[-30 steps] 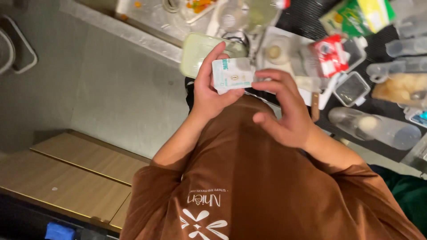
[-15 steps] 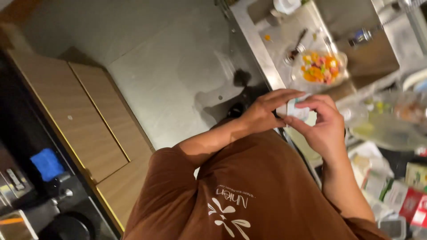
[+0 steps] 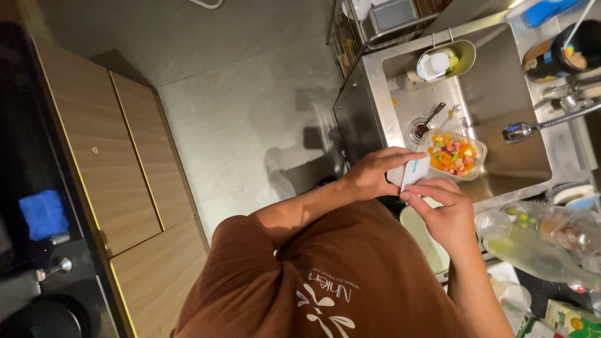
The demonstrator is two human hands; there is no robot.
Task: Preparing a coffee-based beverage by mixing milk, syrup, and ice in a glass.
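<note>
Holding white packet [image 3: 416, 170], both hands [image 3: 407, 194]

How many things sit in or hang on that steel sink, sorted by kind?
Clear tub of mixed colourful pieces: 1
Spoon by the drain: 1
Hanging green caddy: 1
Total: 3, in the sink.

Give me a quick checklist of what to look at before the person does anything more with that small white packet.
1. Left hand grips the white packet: ok.
2. Right hand touches the packet's lower edge: ok.
3. Packet opened or sealed: cannot tell.
4. Tub of colourful pieces sits upright in the sink: ok.
5. Packet held directly over the tub: not ok, it is beside the tub's edge.
</note>
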